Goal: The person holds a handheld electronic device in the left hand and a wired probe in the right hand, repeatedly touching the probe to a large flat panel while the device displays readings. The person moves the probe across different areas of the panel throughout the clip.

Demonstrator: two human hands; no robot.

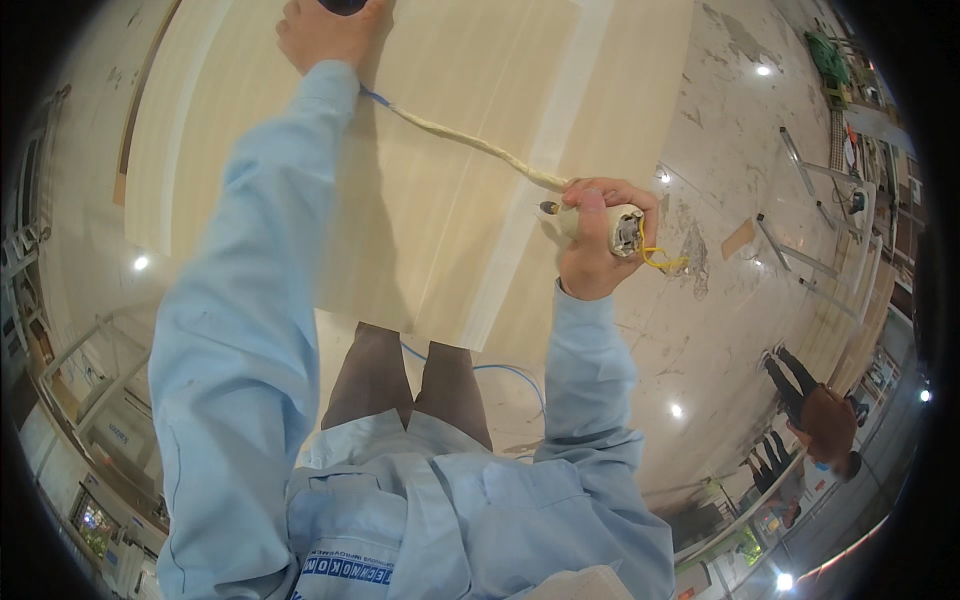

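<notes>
My left hand [330, 35] is at the top edge over a pale wood-grain panel [440, 240]. Its fingers curl around a dark round object [343, 5], mostly cut off by the frame. From near that wrist a cord [470, 142], blue then wrapped in cream, runs across the panel to my right hand [600, 245]. That hand is closed around a cream cylindrical object [570, 220] by the panel's right edge. A dark tip shows at the object's left end, a grey metallic part at its right end, with a loose yellow strand [660, 258] hanging out.
A blue hose [510, 370] trails on the floor by my legs. Metal frames [795, 245] and a small brown piece [738, 237] lie on the scuffed floor at the right. Other people [825, 425] stand farther off at the lower right. Racks and equipment line the left side.
</notes>
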